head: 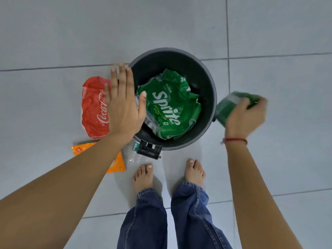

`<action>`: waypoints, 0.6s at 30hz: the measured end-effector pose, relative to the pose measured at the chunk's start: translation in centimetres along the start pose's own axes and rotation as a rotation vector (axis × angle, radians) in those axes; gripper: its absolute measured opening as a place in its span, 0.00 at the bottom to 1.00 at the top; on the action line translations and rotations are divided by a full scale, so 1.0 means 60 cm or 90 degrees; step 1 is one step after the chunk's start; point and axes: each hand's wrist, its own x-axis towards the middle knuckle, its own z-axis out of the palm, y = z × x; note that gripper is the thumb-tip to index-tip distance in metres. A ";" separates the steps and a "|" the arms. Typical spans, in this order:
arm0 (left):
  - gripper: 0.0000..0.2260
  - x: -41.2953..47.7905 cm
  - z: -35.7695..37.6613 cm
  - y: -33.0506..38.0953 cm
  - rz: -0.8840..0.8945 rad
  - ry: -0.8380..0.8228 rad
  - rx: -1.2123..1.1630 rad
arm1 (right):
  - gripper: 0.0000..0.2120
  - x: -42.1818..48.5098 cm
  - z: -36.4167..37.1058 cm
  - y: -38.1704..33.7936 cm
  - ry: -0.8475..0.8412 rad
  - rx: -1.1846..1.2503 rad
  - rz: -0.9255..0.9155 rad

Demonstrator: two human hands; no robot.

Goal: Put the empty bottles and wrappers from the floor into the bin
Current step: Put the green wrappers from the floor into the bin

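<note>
While the right hand (244,117), at the right middle of the frame, is closed around a crumpled green wrapper (231,103), it sits just outside the rim of the dark round bin (206,76) in the centre, so the step in hand looks to be dropping that piece in. The wrapper is blurred, and what exactly it is cannot be read. A large green Sprite wrapper (168,108) already lies inside the bin and fills much of its mouth.

The left hand (124,105) is spread flat with fingers straight, holding nothing, over the bin's left rim and partly covering a red Coca-Cola wrapper (93,108) on the tiled floor (53,33) at left centre. Lower left of that, an orange wrapper (116,164) lies beside a clear plastic bottle (133,155), which rests against the bin's pedal (148,150) near the bare feet (143,177).

To do the drop well, I judge the right hand should travel left until it is fully above the opening before letting go, since a light crumpled film may spring off the rim or the Sprite wrapper. The free left hand could press the contents down, then take the red wrapper.
</note>
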 end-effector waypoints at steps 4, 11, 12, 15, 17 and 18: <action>0.29 0.001 -0.009 0.000 0.011 -0.022 -0.067 | 0.08 -0.087 -0.066 -0.109 -0.070 0.049 -0.276; 0.26 0.004 -0.025 -0.016 0.041 -0.044 -0.142 | 0.16 -0.192 0.060 -0.054 -0.672 -0.376 -0.325; 0.26 0.002 -0.020 -0.020 0.055 -0.040 -0.118 | 0.18 -0.192 0.088 -0.042 -0.723 -0.412 -0.300; 0.29 0.000 -0.005 -0.026 0.075 -0.022 -0.076 | 0.24 -0.196 0.156 -0.015 -0.853 -0.515 -0.257; 0.30 -0.001 0.000 -0.027 0.072 -0.017 -0.082 | 0.30 -0.202 0.174 -0.009 -0.898 -0.608 -0.274; 0.30 -0.001 0.000 -0.027 0.074 -0.016 -0.085 | 0.32 -0.204 0.173 -0.009 -0.897 -0.633 -0.288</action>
